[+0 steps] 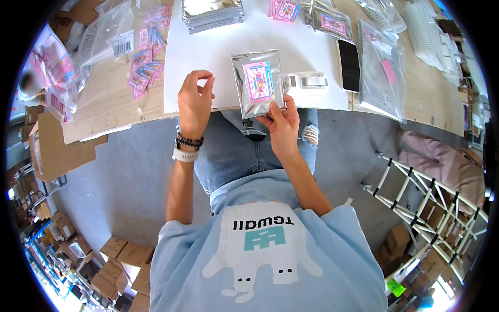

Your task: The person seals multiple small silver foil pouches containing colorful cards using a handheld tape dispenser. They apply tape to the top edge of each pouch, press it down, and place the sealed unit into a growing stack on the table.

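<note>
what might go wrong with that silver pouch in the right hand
The silver pouch may slip or swing: the right hand's grip is only near its lower edge, and the left hand is off it. It could also knock the white dispenser close beside it. Its lower end appears past the table's front edge, so if dropped it might fall.

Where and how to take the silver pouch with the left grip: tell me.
Pinch the silver pouch by its free left edge, the left grip coming in from the left. The pouch looks flat, and the right grip holds its lower right corner, so the left edge seems easiest.
</note>
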Demonstrator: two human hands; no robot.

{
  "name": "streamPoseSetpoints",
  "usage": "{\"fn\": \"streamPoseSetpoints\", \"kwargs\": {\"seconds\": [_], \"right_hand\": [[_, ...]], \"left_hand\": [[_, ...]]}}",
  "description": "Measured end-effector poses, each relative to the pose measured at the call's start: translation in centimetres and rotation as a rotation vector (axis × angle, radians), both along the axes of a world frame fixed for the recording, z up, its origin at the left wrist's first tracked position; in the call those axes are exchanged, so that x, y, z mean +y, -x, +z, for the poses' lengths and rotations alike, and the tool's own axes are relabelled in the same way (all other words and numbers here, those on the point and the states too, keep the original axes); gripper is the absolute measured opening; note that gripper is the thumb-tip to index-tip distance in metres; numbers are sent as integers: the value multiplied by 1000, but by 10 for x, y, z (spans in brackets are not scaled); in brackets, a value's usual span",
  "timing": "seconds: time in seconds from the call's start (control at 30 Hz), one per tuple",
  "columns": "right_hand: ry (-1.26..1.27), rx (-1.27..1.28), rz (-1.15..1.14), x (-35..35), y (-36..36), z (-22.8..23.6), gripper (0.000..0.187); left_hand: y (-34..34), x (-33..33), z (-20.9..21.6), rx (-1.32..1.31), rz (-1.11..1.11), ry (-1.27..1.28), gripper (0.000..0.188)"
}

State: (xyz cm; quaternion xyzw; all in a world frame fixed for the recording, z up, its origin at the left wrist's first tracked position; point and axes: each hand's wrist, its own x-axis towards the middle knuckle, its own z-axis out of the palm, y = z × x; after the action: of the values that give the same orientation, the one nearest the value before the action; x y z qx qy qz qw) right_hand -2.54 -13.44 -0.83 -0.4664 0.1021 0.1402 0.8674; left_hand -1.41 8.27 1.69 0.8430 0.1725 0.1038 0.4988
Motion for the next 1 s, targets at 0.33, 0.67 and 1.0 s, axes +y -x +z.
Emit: {"fn": "streamPoseSetpoints", "kwargs": {"seconds": [0.33, 0.67, 1.0], "right_hand": [[19, 40, -16, 3, 0, 3, 35], [73, 46, 87, -4, -3, 5, 25], [1461, -1401, 254, -80, -92, 87, 50]], "left_hand": [[5, -47, -1, 97, -6, 529, 33], [-13, -68, -9, 178, -56, 912, 33], [-18, -65, -17, 181, -132, 1321, 35]]}}
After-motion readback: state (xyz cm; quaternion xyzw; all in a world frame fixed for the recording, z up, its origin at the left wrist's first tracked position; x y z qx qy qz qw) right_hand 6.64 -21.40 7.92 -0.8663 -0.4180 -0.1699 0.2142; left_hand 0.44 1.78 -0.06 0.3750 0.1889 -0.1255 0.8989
